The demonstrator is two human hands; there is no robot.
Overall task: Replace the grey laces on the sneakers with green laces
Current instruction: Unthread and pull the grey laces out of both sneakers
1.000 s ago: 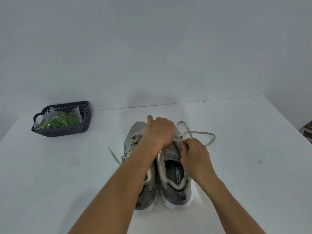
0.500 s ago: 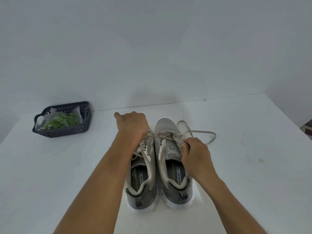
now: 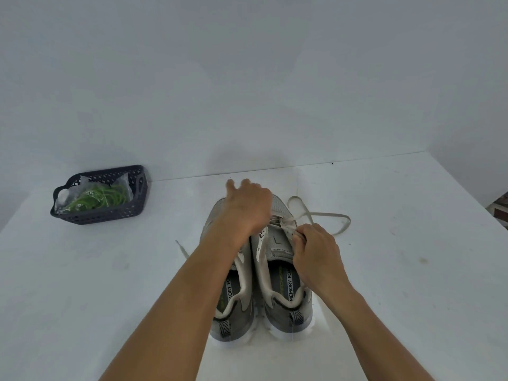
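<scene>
Two grey sneakers stand side by side mid-table, heels toward me: the left sneaker (image 3: 233, 303) and the right sneaker (image 3: 283, 284). My left hand (image 3: 247, 210) hovers over their toes and the right sneaker's lacing, thumb stuck out; its fingertips are hidden beneath it. My right hand (image 3: 316, 257) pinches the right eyelet edge of the right sneaker. A loose grey lace (image 3: 332, 215) loops on the table right of the shoes. The other lace's end (image 3: 181, 248) lies to the left. Green laces (image 3: 107, 196) sit bagged in a basket.
The dark plastic basket (image 3: 101, 214) stands at the back left of the white table (image 3: 412, 270), near the wall. The table's right edge runs close to the right border of the view.
My left hand pulled a grey lace out to the left, then swung back right over the toes of the sneakers. My right hand kept its pinch on the right sneaker.
</scene>
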